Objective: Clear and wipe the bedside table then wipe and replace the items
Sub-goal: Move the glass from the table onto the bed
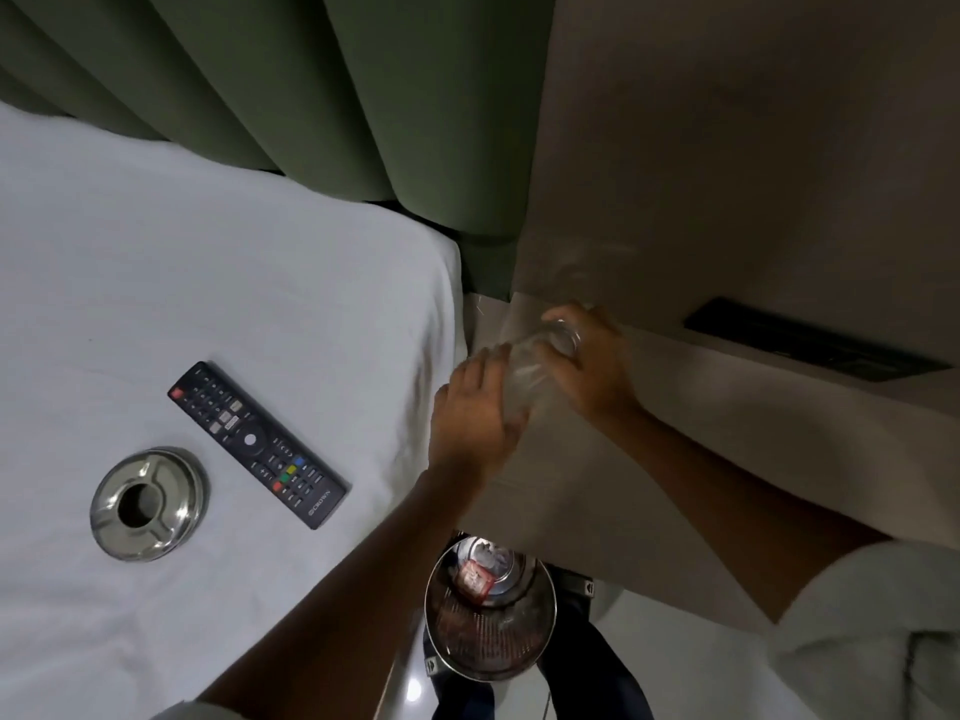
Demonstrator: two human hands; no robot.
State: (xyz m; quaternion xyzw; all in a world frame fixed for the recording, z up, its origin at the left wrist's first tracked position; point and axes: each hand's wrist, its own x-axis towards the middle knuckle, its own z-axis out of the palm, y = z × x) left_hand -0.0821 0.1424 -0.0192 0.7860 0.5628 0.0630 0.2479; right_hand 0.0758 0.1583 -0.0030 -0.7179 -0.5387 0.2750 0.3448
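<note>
White bed (182, 262) is filling the left, a remote (258, 443) and steel ashtray (149, 504) lying on it, apart. Over the beige bedside table (597, 485), both hands are clasping a clear glass (535, 366): left hand (470, 418) cupping it, right hand (592, 356) wrapping it. A wire bin (488, 610) is sitting below.

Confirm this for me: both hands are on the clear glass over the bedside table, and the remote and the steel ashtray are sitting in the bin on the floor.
Not quite. In the head view the remote and steel ashtray lie on the white bed sheet, not in the bin. The rest holds: the left hand and right hand hold the clear glass over the bedside table.
</note>
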